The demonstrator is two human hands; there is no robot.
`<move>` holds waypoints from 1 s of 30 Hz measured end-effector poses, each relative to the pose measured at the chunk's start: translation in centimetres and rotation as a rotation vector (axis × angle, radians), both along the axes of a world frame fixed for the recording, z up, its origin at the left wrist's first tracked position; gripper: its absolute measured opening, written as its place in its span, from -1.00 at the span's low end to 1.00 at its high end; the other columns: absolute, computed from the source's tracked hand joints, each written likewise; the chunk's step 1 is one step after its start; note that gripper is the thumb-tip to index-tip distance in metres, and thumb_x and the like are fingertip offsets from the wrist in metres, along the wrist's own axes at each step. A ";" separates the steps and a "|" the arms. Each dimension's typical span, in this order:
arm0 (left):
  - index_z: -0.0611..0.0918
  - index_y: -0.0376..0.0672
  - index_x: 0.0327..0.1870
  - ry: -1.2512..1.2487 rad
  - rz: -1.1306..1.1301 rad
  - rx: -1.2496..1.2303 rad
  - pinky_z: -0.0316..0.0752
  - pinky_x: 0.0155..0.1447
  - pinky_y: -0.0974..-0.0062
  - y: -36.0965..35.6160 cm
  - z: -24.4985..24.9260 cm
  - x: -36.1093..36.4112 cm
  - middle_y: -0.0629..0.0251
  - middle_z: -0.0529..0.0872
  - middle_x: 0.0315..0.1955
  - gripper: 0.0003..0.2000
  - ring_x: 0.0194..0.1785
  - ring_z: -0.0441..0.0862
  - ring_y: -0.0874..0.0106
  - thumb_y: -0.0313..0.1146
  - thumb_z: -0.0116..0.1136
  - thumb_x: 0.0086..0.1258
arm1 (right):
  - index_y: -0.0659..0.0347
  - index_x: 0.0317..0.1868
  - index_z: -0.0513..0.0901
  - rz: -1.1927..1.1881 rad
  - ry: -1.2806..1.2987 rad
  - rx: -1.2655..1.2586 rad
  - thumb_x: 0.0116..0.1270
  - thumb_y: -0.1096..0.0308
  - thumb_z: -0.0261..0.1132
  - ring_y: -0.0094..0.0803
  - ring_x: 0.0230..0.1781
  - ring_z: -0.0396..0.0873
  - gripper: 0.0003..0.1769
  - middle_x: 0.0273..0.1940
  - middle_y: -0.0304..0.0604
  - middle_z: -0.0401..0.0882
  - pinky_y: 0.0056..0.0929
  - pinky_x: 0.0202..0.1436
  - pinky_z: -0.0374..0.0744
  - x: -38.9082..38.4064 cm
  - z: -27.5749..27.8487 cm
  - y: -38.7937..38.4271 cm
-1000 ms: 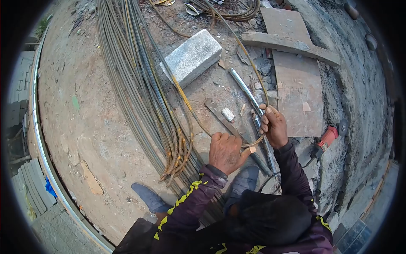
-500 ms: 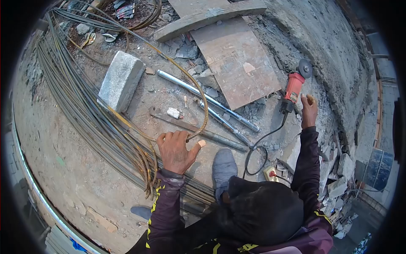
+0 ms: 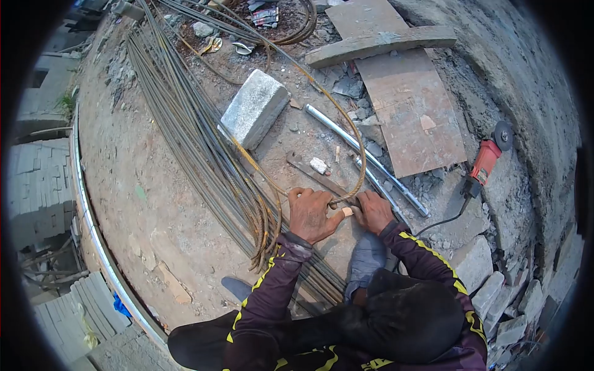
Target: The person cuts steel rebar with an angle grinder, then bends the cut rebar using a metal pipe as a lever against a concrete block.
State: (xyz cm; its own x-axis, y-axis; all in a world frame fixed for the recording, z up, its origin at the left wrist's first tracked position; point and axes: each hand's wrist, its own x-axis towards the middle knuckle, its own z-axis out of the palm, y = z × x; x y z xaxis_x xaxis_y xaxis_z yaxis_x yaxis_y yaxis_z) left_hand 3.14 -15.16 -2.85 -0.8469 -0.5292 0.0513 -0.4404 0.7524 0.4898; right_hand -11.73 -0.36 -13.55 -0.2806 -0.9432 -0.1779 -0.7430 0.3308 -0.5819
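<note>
A rusty steel rebar [image 3: 346,117] curves down from the top of the view and bends round in a loop between my hands. My left hand [image 3: 312,215] is closed on the rebar near the loop's end, its thumb with a tan wrap at the tip pointing right. Close beside it, my right hand [image 3: 375,213] has its fingers curled at the loop's lower bend; the fingertips are partly hidden. A dark flat metal bar [image 3: 318,177] lies on the ground, its near end running under the hands. A bundle of ribbed rebars [image 3: 192,142] lies to the left.
A concrete block [image 3: 255,108] rests beside the bundle. Two shiny metal pipes [image 3: 365,157] lie right of the loop. A red angle grinder [image 3: 486,164] with a cord lies at the right. Further back are a brown board [image 3: 411,111], a concrete beam [image 3: 383,44] and rubble.
My right hand has moved left from beside the angle grinder to the rebar loop next to my left hand. The view has shifted, so the scene appears further right.
</note>
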 end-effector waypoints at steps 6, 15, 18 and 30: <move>0.66 -0.05 -0.53 0.068 0.029 -0.014 0.20 0.04 0.22 0.2 0.1 0.1 0.45 0.54 -0.66 -0.62 -0.44 0.45 0.37 0.08 0.45 0.08 | 0.20 -0.03 0.55 -0.140 -0.044 -0.208 0.27 0.24 0.36 0.01 -0.21 0.58 -0.66 -0.19 -0.03 0.51 -0.07 -0.25 0.51 -0.9 0.4 1.0; 0.66 -0.07 -0.55 0.147 0.077 -0.017 0.18 0.03 0.23 0.4 0.3 0.2 0.44 0.51 -0.70 -0.57 -0.45 0.43 0.37 0.15 0.44 0.10 | 0.28 0.02 0.54 -0.311 0.212 -0.256 0.19 0.44 0.36 0.06 -0.01 0.55 -0.63 -0.06 0.08 0.51 -0.07 -0.06 0.55 -5.5 3.5 -6.6; 0.66 -0.08 -0.56 0.057 0.065 -0.011 0.17 0.03 0.23 0.5 1.0 0.1 0.43 0.51 -0.70 -0.54 -0.46 0.42 0.37 0.18 0.42 0.12 | 0.31 0.12 0.53 -0.336 0.285 -0.502 0.18 0.51 0.34 0.07 0.10 0.48 -0.55 0.03 0.11 0.48 -0.13 0.11 0.52 -7.1 6.6 -6.4; 0.70 -0.08 -0.39 0.068 0.026 -0.010 0.19 0.13 0.20 0.3 -0.6 0.5 0.44 0.60 -0.61 -0.61 -0.35 0.54 0.36 0.10 0.38 0.20 | 0.28 0.30 0.43 -1.111 0.580 0.126 0.08 -0.13 0.50 0.10 0.29 0.35 -0.09 0.17 0.22 0.46 -0.02 0.38 0.31 -26.2 5.3 10.8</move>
